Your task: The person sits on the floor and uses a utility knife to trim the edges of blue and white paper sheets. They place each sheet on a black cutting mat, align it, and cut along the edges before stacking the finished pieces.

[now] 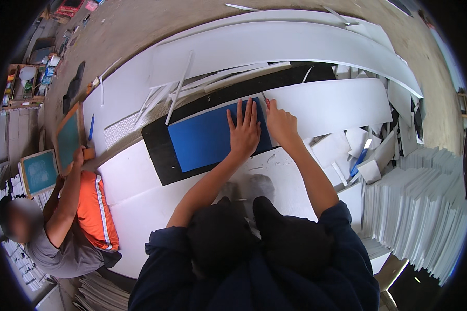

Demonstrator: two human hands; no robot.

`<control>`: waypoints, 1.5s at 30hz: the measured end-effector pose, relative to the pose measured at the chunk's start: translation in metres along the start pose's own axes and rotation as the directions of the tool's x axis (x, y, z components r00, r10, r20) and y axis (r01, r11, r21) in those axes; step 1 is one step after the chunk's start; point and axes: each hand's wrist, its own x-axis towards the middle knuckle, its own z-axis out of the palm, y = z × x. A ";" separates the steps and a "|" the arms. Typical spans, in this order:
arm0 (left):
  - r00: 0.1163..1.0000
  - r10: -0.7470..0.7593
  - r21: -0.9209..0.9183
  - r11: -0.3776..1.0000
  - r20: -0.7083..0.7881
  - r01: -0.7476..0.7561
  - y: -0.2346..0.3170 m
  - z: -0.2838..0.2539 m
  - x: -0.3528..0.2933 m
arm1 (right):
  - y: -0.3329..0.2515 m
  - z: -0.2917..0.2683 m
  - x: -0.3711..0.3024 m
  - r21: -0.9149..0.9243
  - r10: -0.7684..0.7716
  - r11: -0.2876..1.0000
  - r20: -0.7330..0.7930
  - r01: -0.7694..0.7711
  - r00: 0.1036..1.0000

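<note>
My left hand (245, 128) lies flat with its fingers spread, pressing on a blue rectangular board (200, 140). The fingertips reach close to that board's far right corner. My right hand (282, 123) is closed round a red-handled cutter knife (268, 104), most of it hidden in the fist. Its thin tip meets the white sheet (327, 106) just beside the blue board's right edge. That sheet stretches out to the right. Beneath the blue board is a black mat (155, 150) on the white worktop (135, 179).
Long white sheets (275, 41) and offcut strips (179, 88) lie beyond the mat. At right are scraps, a blue cutter knife (361, 157) and tall stacks of white sheets (420, 197). A co-worker (62, 233) at left handles a wood-framed green board (70, 137).
</note>
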 end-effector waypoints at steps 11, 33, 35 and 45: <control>1.000 0.004 -0.010 1.000 -0.012 -0.004 -0.002 0.000 -0.001 | -0.017 0.006 0.019 0.003 0.034 0.999 0.098 -0.034 0.995; 0.998 0.004 0.007 1.000 -0.058 -0.003 0.001 0.003 -0.002 | 0.013 0.034 -0.107 0.008 0.079 0.997 0.190 -0.082 0.979; 0.998 0.012 0.013 1.000 -0.066 -0.011 0.001 0.003 -0.002 | 0.015 0.037 -0.115 0.008 0.077 0.997 0.177 -0.080 0.981; 0.999 0.012 0.020 1.000 -0.039 -0.011 0.001 0.001 -0.002 | 0.017 0.047 -0.129 0.049 0.104 0.992 0.187 -0.115 0.977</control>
